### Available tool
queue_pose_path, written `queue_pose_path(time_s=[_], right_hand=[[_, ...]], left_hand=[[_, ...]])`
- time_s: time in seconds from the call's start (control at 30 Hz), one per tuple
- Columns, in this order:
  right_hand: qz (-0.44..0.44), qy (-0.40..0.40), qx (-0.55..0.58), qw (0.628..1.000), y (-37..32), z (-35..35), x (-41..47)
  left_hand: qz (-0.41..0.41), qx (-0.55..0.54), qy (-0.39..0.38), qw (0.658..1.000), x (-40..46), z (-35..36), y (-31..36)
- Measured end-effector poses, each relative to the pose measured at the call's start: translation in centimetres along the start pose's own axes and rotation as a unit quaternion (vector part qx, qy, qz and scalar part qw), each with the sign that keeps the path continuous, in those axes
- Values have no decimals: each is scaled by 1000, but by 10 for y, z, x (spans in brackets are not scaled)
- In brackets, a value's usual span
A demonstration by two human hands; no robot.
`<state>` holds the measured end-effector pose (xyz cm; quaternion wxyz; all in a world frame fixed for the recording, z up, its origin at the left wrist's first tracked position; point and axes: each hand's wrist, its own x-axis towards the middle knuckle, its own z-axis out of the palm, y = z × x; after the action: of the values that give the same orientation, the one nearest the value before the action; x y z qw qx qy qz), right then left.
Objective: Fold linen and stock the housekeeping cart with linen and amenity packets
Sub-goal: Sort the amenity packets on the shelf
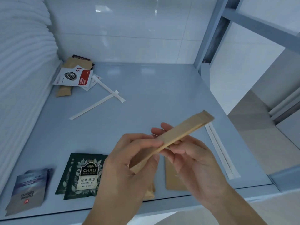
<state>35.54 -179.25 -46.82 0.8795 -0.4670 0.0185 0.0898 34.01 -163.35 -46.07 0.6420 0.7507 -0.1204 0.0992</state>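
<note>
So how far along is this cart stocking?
Partly done. Folded white linen is stacked at the left, and green tea packets lie sorted along the shelf front. Both hands, left hand and right hand, hold a brown packet. The loose pile at the back looks unsorted.

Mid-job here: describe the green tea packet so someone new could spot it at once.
Start at the grey cart shelf and go to its front edge, left of the two hands. The dark green square tea sachet lies flat between a blue-grey coffee packet and plain brown paper packets. It alone shows a leaf pattern and the words "CHALI GREEN TEA".
</note>
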Motion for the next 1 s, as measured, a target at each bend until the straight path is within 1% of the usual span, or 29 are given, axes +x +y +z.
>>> queue_pose_path(time_s=[0.07, 0.13, 0.17, 0.27, 0.33, 0.4, 0.47, 0.5, 0.57, 0.6, 0.67, 0.8, 0.9, 1.0], right_hand=[[-1, -22, 42, 999, -1, 1, -3], [-14, -58, 44, 997, -3, 3, -5], [-22, -65, 35, 997, -4, 5, -5], [-24, -35, 30, 999, -5, 2, -5], [-26, -18, 26, 999, -5, -4, -7], [-27, 3, 22, 999, -6, -9, -7], [-26, 23, 7, 999, -7, -11, -8], [-26, 28, -6, 999, -8, -12, -8], [-25, 40, -50, 998, -8, -11, -8], [-26, 52, -79, 995, -8, -11, -8], [-38, 83, -126, 988, -8, -10, -8], [-68, 143, -131, 979, -9, -11, -4], [-79, 160, -137, 974, -13, -12, -2], [-72, 164, -157, 971, -14, -12, -2]], left_hand=[[57, 97, -8, 994, 1, 1, -1], [114, 187, -5, 976, 1, 4, -2], [136, 211, -2, 968, 0, 5, -3], [164, 202, -4, 965, -1, 6, -3], [162, 177, -15, 971, -4, 5, 1], [121, 172, -5, 978, -6, 4, 6], [53, 164, 31, 985, -7, 3, 10], [10, 134, 37, 990, -6, 4, 11], [-89, 21, 18, 996, -4, 6, 10], [-127, -28, 9, 991, -3, 6, 8], [-175, -76, 14, 981, -2, 6, 4], [-229, -145, 41, 962, 0, 3, -5], [-236, -191, 41, 952, 3, 1, -5], [-234, -210, 29, 949, 7, 1, -3]])
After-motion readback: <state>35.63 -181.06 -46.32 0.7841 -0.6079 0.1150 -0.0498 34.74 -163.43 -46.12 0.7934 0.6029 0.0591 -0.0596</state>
